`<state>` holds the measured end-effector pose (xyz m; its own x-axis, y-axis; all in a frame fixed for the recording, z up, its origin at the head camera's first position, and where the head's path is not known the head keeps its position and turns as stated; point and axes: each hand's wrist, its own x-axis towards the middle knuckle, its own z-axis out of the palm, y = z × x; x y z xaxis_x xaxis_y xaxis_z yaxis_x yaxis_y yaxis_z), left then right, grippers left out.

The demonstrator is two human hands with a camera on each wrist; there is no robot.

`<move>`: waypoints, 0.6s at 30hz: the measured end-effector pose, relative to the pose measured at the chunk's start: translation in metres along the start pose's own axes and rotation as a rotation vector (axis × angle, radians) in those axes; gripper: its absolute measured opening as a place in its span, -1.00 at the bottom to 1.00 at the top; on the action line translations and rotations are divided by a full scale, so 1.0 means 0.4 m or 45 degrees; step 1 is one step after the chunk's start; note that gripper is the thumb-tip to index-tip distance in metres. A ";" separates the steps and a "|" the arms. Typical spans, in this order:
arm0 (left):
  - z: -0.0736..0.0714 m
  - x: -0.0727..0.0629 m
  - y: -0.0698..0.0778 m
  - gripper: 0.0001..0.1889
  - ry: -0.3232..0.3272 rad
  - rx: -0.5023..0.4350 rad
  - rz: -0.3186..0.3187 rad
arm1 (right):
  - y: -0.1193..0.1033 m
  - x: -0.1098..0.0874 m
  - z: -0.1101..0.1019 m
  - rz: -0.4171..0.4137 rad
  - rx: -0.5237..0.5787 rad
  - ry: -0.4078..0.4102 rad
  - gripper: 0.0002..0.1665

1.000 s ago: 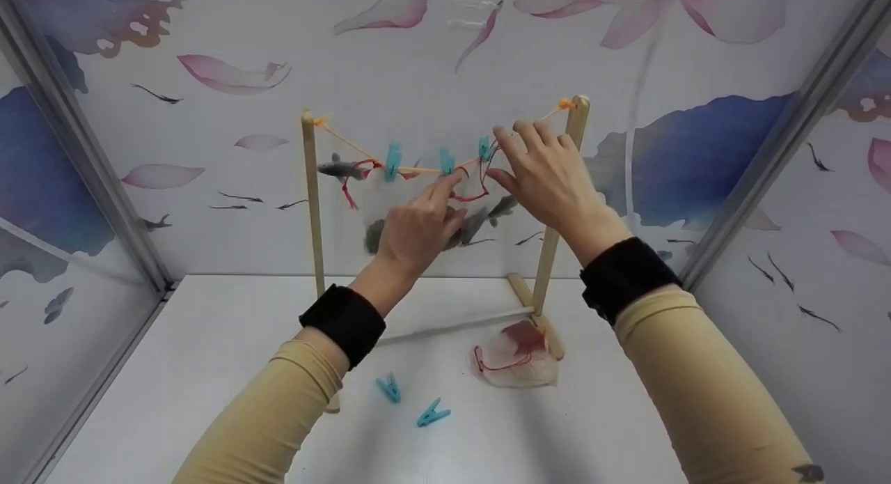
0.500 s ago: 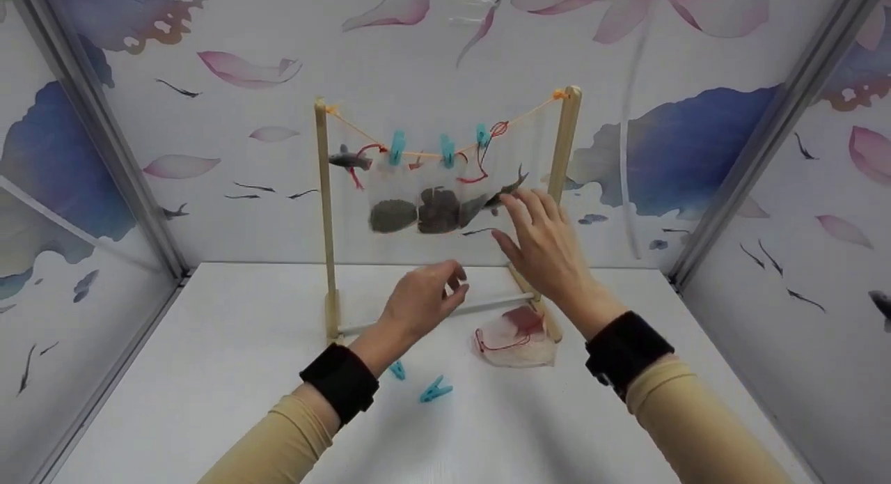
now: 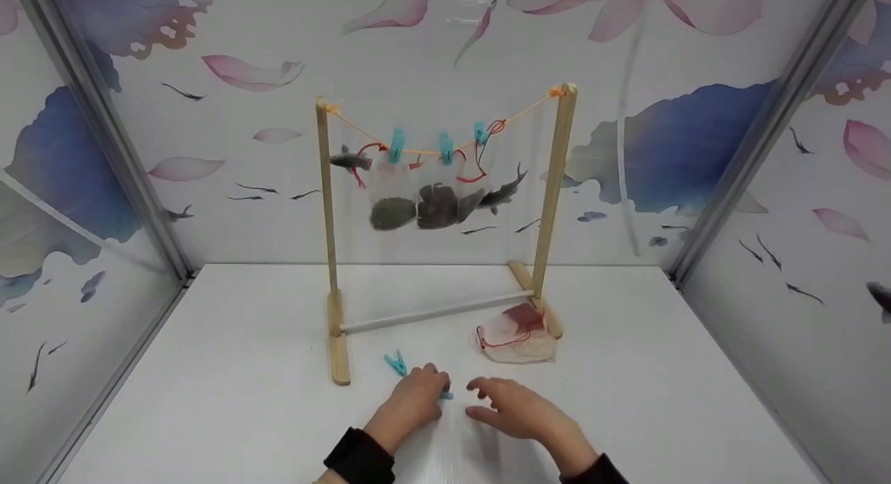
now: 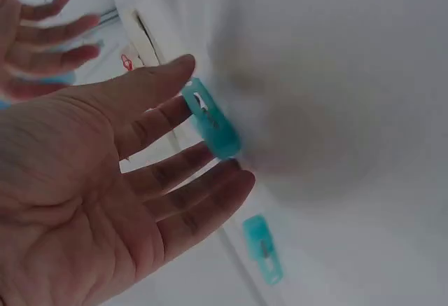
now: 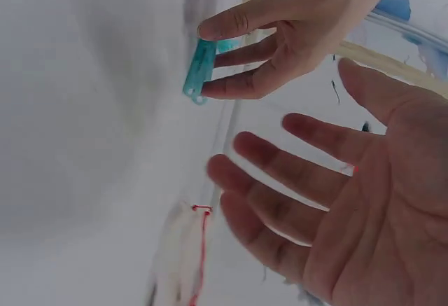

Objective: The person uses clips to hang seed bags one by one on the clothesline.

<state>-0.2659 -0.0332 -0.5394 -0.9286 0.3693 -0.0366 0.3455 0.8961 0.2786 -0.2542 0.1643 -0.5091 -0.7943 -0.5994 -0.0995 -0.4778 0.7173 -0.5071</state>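
Observation:
My left hand (image 3: pixel 416 397) is low over the white table, its thumb and fingers pinching a blue clothespin (image 4: pixel 213 124). In the head view that hand covers most of the clothespin. A second blue clothespin (image 3: pixel 395 363) lies just beyond the left hand. To the right, my right hand (image 3: pixel 518 407) hovers with loosely bent fingers and holds nothing, as the right wrist view also shows. Behind it a sheer drawstring bag (image 3: pixel 518 338) with a red cord and something dark red in it lies by the rack's right foot.
A wooden rack (image 3: pixel 555 191) stands on the table, joined low down by a white rod (image 3: pixel 438 313). From its sagging orange line (image 3: pixel 428 152), several sheer bags (image 3: pixel 393 212) with dark contents hang by blue clothespins (image 3: pixel 397 145). Printed panels enclose the table's back and sides.
Both hands have left the hanging bags and come down toward the table front. The left hand has taken hold of the nearer clothespin. The bags stay hanging on the line.

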 end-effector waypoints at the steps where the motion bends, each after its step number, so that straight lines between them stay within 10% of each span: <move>1: 0.010 -0.001 -0.002 -0.76 0.025 -0.016 -0.014 | 0.007 -0.004 0.017 0.041 0.043 -0.050 -0.52; 6: 0.030 -0.007 -0.003 -0.86 0.147 -0.175 -0.018 | 0.037 -0.025 0.062 0.146 0.208 -0.090 -0.54; 18: -0.005 -0.005 0.006 -0.74 0.040 -0.640 0.110 | 0.066 -0.025 0.050 0.089 0.200 0.162 -0.33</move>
<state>-0.2635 -0.0321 -0.5369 -0.9059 0.4222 0.0332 0.3200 0.6308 0.7069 -0.2511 0.1821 -0.5387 -0.8692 -0.4933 -0.0350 -0.3636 0.6855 -0.6308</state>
